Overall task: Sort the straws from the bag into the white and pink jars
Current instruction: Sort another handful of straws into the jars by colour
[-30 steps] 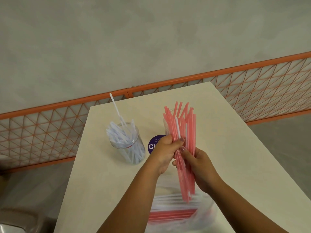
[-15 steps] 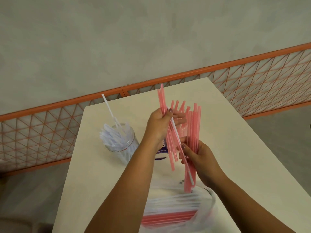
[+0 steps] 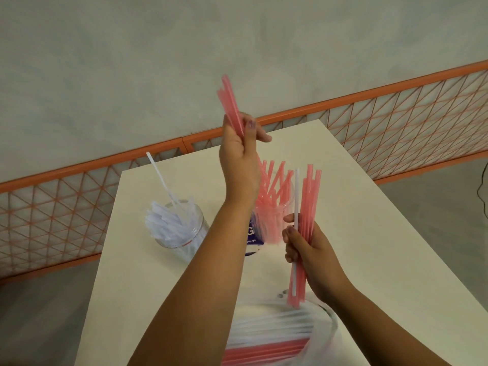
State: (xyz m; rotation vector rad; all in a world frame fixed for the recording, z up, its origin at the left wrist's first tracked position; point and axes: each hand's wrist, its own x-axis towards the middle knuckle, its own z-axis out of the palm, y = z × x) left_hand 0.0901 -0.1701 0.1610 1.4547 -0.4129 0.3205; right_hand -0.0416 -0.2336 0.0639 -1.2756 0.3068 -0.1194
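Left hand (image 3: pixel 241 151) now lifted higher with a few pink straws (image 3: pixel 230 103) pinched, right hand (image 3: pixel 307 249) gripping a pink bunch with one white straw (image 3: pixel 296 220), thin and straight

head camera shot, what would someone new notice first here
The left hand is raised high in the middle, gripping a few pink straws against the grey wall. Lower right, the right hand holds a bundle of pink straws with one white straw among them. On the table, a jar of white straws stands left and a bag of straws lies nearest the camera.
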